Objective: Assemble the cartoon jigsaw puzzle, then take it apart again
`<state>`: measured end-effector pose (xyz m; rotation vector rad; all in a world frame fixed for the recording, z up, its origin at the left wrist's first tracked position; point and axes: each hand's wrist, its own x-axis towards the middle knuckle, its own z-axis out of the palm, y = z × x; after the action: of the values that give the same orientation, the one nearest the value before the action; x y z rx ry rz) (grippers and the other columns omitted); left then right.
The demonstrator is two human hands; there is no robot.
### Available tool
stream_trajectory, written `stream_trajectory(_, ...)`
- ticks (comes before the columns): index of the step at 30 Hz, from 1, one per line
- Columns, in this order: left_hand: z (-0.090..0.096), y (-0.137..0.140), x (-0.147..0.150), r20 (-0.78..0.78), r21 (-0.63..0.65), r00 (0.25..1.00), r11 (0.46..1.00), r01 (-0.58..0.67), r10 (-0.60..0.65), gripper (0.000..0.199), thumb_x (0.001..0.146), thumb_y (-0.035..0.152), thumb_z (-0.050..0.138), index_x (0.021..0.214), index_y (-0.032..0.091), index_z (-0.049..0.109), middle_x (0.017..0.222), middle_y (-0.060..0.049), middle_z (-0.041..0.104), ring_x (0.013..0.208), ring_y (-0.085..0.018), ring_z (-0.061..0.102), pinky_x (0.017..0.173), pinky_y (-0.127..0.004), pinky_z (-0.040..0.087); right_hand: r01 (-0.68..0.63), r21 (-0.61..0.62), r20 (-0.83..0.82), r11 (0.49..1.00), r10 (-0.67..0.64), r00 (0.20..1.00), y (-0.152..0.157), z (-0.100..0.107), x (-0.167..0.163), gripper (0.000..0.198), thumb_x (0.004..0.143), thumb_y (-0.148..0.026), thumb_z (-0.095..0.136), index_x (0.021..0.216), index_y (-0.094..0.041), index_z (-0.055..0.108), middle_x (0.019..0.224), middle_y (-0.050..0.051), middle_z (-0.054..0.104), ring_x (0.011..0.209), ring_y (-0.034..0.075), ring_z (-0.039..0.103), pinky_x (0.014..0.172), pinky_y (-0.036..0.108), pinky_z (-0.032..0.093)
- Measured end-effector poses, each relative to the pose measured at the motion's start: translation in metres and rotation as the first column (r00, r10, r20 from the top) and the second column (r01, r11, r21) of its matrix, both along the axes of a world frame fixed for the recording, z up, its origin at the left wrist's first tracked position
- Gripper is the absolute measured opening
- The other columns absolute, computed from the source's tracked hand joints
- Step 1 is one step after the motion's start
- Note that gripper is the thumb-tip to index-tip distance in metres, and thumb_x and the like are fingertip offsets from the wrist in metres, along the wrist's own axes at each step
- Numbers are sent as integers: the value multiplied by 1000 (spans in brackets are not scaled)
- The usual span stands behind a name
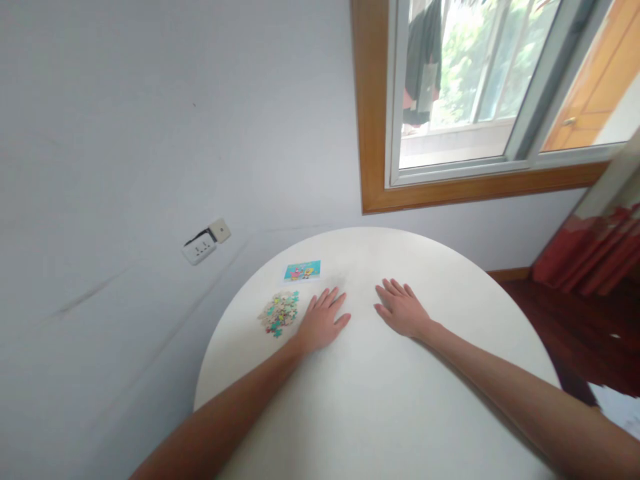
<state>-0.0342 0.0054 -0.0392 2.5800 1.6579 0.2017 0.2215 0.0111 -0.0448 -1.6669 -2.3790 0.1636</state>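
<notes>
My left hand lies flat on the white round table, its fingers spread and nothing in it. Just left of it is a heap of loose jigsaw puzzle pieces, some teal, yellow and red, many showing a plain beige side. Beyond the heap lies a small picture card with a pink and a yellow cartoon figure on blue. Palm down on the tabletop, my right hand rests to the right with its fingers stretched out, also holding nothing. A gap of bare tabletop separates the two hands.
A pale wall with a power socket stands behind and left of the table. Above the far side is a wood-framed window. At the right hang red and beige curtains over a dark red floor.
</notes>
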Motion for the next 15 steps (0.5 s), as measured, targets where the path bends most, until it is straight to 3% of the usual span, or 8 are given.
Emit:
stream_trajectory(10, 2, -1, -2, 19, -10, 1000, 1000, 18, -18, 56, 98, 50, 33, 149, 25, 34, 159, -5, 22, 148, -27, 16, 119, -50, 15, -15, 56, 1, 998, 15, 1000, 0, -4, 1, 57, 97, -44, 34, 146, -16, 39, 156, 15, 30, 145, 32, 23, 114, 53, 19)
stream_trajectory(15, 1, -2, -2, 54, -5, 998, 1000, 21, -21, 54, 99, 47, 34, 147, 24, 38, 158, -6, 26, 147, -27, 19, 119, -51, 16, -24, 111, -81, 993, 34, 996, 1, -6, 2, 50, 95, -39, 41, 139, -16, 49, 151, 16, 40, 141, 32, 31, 113, 53, 23)
